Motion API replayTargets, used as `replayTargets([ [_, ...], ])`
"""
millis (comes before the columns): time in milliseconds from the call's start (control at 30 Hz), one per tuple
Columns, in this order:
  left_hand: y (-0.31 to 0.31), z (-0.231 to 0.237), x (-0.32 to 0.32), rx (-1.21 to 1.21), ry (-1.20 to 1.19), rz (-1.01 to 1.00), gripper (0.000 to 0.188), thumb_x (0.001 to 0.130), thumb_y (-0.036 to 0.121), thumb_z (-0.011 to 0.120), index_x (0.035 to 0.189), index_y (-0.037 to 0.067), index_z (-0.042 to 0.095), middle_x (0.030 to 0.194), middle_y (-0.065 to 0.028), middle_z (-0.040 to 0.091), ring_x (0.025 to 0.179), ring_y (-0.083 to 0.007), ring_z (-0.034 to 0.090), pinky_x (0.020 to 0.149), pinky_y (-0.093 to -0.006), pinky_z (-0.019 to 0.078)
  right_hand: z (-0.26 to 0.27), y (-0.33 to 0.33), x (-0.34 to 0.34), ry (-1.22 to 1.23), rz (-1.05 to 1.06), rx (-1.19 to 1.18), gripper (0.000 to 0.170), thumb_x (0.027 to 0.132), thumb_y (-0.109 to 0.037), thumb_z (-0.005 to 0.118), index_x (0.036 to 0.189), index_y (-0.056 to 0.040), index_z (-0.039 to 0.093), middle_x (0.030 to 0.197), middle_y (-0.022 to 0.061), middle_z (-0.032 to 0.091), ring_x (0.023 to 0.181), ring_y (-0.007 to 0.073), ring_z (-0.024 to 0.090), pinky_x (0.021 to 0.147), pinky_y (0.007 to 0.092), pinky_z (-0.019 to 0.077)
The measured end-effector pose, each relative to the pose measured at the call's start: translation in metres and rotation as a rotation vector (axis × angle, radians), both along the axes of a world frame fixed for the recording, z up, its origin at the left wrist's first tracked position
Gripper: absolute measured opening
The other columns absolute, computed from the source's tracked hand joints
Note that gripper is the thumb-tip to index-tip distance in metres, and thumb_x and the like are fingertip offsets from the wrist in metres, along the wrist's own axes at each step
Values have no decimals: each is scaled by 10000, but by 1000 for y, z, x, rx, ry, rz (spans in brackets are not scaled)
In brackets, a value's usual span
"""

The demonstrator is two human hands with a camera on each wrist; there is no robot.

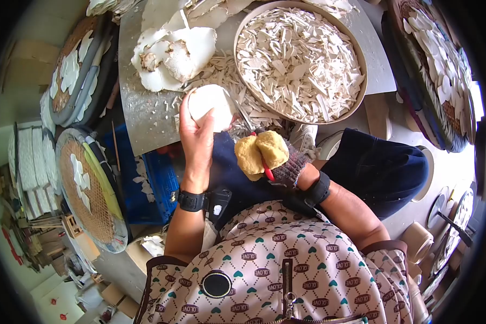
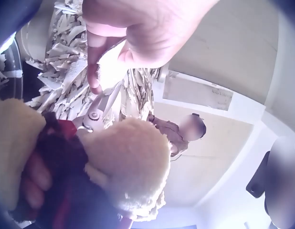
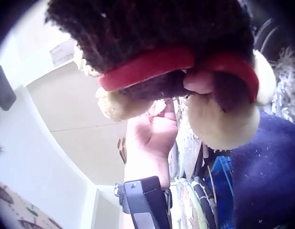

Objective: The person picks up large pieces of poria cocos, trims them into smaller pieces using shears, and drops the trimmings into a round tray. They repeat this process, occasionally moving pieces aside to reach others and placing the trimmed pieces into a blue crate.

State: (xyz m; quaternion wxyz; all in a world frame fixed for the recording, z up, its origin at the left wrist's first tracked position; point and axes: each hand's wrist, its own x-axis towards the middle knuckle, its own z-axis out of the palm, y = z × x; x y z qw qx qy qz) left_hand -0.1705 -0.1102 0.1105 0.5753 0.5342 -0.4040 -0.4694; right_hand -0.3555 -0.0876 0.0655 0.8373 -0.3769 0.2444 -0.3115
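Note:
In the head view the bare left hand (image 1: 198, 137) holds a round whitish piece (image 1: 213, 105), thumb on its face and fingers behind. The right hand (image 1: 275, 157), in a dark knitted glove with yellow foam pads (image 1: 262, 151), grips red-handled scissors (image 1: 269, 171). Their metal blades reach the piece's right edge. From the left wrist, the scissors' pivot (image 2: 94, 115) shows just below the piece (image 2: 111, 69) in the left hand (image 2: 142, 28). The right wrist view shows the gloved hand (image 3: 162, 47) round the red handles (image 3: 147, 69), the left hand (image 3: 152, 133) beyond.
A round tray (image 1: 366, 70) full of pale slivers stands on a metal table (image 1: 137, 119). Large whitish pieces (image 1: 194, 48) lie at its left. A blue crate (image 1: 151, 200) and round woven racks (image 1: 83, 183) stand left; another person (image 2: 173, 133) is in the background.

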Motion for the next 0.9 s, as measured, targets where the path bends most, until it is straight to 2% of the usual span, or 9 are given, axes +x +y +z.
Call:
replayTargets([
  [67,-2,-4,9,-20,-85,-97,496,849,31,519,1303,32,318,1167,-119,509,941,-198,588,694,-318,565,3,-4,0,-25,18,-49,236,869,-191,580,1029,-18,582,971,84,644,880,142,610,778,283,483],
  [167,-2,7,6,92,56,-139,508,850,57,519,1311,38,306,1162,-133,517,894,-225,615,666,-313,564,13,-3,-1,154,-14,-249,251,869,-212,576,1020,-11,584,953,97,645,861,161,617,782,289,478],
  [267,-1,17,6,191,127,-176,511,854,78,517,1314,39,297,1156,-144,523,853,-252,632,651,-316,562,12,4,0,85,-91,-63,251,883,-225,551,1012,-13,588,942,105,644,857,183,620,779,292,477],
  [367,-2,15,8,178,107,-181,514,854,81,520,1315,44,297,1171,-151,515,838,-266,637,636,-325,562,10,2,-5,339,27,-260,232,915,-164,504,1059,7,566,1004,78,628,911,134,599,812,274,475],
  [567,-2,5,15,77,31,-254,539,837,13,534,1323,51,306,1207,-144,481,970,-216,586,804,-325,525,26,1,6,-11,-176,-174,241,901,-198,514,1023,-2,580,948,100,645,878,166,614,787,299,477],
  [600,-2,6,16,89,10,-272,547,835,9,539,1328,53,306,1208,-144,484,981,-210,580,823,-322,513,30,2,6,-91,-159,20,235,914,-179,476,1031,-3,579,966,97,641,898,179,610,796,305,474],
  [700,-1,8,14,88,22,-213,566,830,-4,548,1339,59,310,1205,-144,497,1005,-199,568,856,-317,492,24,-4,1,-34,-57,-18,228,896,-163,491,1049,-16,576,980,114,636,896,212,610,776,315,475],
  [800,9,1,-4,21,140,94,537,839,4,541,1329,64,327,1154,-152,539,945,-221,598,766,-315,535,22,-7,-1,231,-49,-460,236,869,-175,518,1038,-26,587,962,136,635,855,254,612,742,326,476],
  [900,12,4,-10,47,230,115,508,851,30,536,1317,62,335,1122,-156,555,870,-250,626,660,-306,561,14,-3,3,320,-116,-634,238,866,-214,508,945,-17,616,893,143,646,767,266,614,705,328,477],
])
